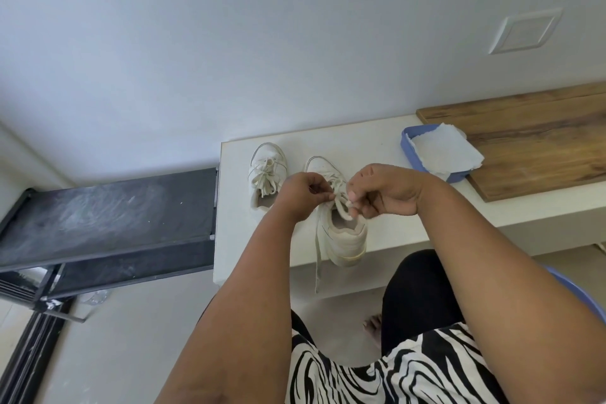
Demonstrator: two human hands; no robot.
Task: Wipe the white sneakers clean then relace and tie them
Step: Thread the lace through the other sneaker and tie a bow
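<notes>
Two white sneakers stand on a white table (pixel 236 239). The left sneaker (pixel 266 170) sits farther back with its laces tied in a bow. Nearer to me, the right sneaker (pixel 344 236) has its heel at the table's front edge. My left hand (pixel 300 193) pinches part of its lace (pixel 341 203) above the tongue. My right hand (pixel 383 190) pinches a loop of the same lace. One loose lace end (pixel 317 259) hangs down over the table's front edge.
A blue tray (pixel 410 154) holding a white paper towel (pixel 442 151) lies right of the sneakers, next to a wooden board (pixel 531 138). A dark metal rack (pixel 108 216) stands left of the table. A wall plate (pixel 524 31) is on the wall behind.
</notes>
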